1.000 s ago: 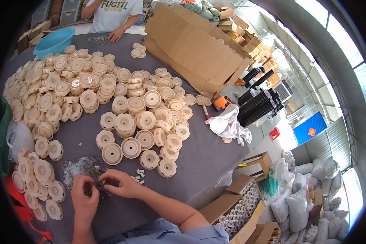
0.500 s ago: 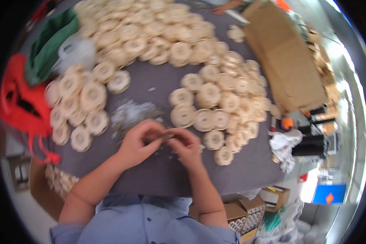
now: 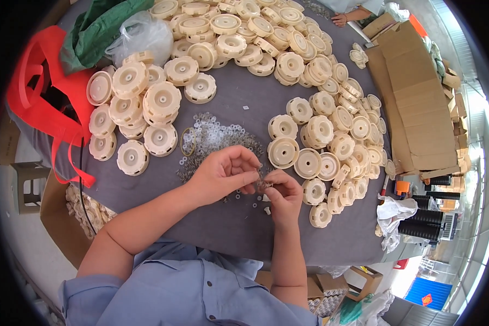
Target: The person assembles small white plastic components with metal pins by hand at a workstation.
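My left hand is closed in a pinch, thumb against the curled fingers, and what its fingertips hold is too small to tell. Close beside it, my right hand pinches a little bunch of small brownish metal pieces, perhaps screws or springs. The two sets of fingertips nearly meet above the dark tabletop. Just beyond my left hand lies a pile of small white plastic washers, mixed with small metal pieces like those in my fingers. A few loose washers and a small white plug lie by the hands.
Cream round plastic wheel-like parts are heaped at the left, the right and the far side. A red bag, a clear plastic bag and green cloth lie left. Cardboard stands right; another person's hand shows far off.
The view has shifted, so the table's contents sit farther right in the picture. My hands, closely together before, now have a small gap between them.
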Demonstrator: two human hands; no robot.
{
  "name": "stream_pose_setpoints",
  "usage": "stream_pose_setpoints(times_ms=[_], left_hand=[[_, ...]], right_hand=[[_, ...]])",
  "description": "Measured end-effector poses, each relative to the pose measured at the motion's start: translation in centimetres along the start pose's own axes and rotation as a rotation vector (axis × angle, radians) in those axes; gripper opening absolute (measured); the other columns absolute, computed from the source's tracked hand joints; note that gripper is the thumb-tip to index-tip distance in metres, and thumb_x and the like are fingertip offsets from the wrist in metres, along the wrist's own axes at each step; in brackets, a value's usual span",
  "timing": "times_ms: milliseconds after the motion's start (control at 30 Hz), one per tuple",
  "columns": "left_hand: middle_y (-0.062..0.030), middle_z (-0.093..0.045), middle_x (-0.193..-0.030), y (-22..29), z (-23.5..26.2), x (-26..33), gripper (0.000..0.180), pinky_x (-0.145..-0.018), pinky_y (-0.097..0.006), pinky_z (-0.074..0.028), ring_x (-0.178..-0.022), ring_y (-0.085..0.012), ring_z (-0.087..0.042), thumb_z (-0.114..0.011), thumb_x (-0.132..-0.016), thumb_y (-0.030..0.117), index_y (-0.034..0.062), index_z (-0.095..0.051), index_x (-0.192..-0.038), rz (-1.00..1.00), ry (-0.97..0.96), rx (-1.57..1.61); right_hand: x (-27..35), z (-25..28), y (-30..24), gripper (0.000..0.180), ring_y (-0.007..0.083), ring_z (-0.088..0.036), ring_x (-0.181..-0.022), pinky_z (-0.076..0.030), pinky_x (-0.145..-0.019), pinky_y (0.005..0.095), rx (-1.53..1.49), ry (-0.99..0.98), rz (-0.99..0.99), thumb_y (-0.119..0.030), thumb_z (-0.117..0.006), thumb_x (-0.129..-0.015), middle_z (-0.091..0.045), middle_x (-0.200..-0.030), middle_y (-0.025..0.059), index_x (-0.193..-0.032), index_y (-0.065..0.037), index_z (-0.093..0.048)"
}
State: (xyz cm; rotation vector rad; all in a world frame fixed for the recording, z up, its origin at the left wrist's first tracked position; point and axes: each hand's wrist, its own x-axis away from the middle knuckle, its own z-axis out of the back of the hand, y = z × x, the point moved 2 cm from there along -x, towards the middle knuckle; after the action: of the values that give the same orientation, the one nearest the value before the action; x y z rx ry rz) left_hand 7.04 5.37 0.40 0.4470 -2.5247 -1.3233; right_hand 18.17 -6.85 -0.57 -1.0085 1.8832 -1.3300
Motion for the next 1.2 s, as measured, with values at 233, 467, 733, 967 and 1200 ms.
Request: stream_pose_setpoints(times_ms=[233,467,733,967,1200], left_hand=[[-0.0051,-0.059,-0.075,0.5,-0.2,-0.4,0.012,-0.053,-0.021,-0.048,-0.061,-0.0111,-0.059,-0.051,-0.087,0.008,0.0013,-0.050,-0.096,0.176,-0.128,-0.041],[0.0001,-0.054,-0.078,0.0,-0.9,0.5,0.018,-0.060,-0.019,-0.043,-0.068,-0.0051,-0.052,-0.049,-0.086,0.003,0.0034,-0.056,-0.102,-0.198,-0.070,-0.405],[-0.0056,-0.060,-0.081,0.5,-0.7,0.7,0.027,-0.065,-0.023,-0.049,-0.072,-0.0122,-0.060,-0.057,-0.078,-0.003,-0.0006,-0.057,-0.105,-0.034,-0.217,-0.133],[-0.0053,-0.061,-0.079,1.2,-0.6,0.2,0.031,-0.059,-0.021,-0.047,-0.069,-0.0117,-0.061,-0.062,-0.075,-0.002,0.0004,-0.057,-0.105,0.036,-0.228,-0.159],[-0.0017,-0.057,-0.077,0.9,-0.5,0.1,0.028,-0.058,-0.019,-0.044,-0.066,-0.0073,-0.055,-0.064,-0.074,0.000,0.0040,-0.057,-0.100,0.017,-0.273,-0.285]], right_hand=[[-0.7,0.3,0.0,0.011,0.0148,-0.053,-0.079,-0.043,-0.070,0.0257,0.096,-0.084,0.058,0.004,-0.061,-0.074,-0.057,-0.084,0.0087,-0.084,0.003,-0.059],[0.1,0.0,-0.7,0.006,0.0074,-0.051,-0.073,-0.041,-0.066,0.0195,0.228,-0.025,-0.032,-0.001,-0.060,-0.078,-0.055,-0.081,0.0019,-0.084,0.001,-0.059],[0.8,0.2,-0.3,0.009,0.0068,-0.052,-0.076,-0.041,-0.067,0.0189,0.099,-0.076,-0.006,-0.002,-0.059,-0.080,-0.056,-0.085,0.0015,-0.089,0.001,-0.059],[0.2,0.2,0.1,0.010,0.0084,-0.053,-0.077,-0.043,-0.070,0.0208,0.169,-0.044,0.047,-0.003,-0.062,-0.078,-0.056,-0.083,0.0023,-0.087,0.000,-0.060],[0.3,0.4,-0.5,0.010,0.0082,-0.053,-0.076,-0.043,-0.068,0.0212,0.187,-0.099,0.045,-0.004,-0.062,-0.078,-0.056,-0.082,0.0022,-0.087,0.000,-0.060]])
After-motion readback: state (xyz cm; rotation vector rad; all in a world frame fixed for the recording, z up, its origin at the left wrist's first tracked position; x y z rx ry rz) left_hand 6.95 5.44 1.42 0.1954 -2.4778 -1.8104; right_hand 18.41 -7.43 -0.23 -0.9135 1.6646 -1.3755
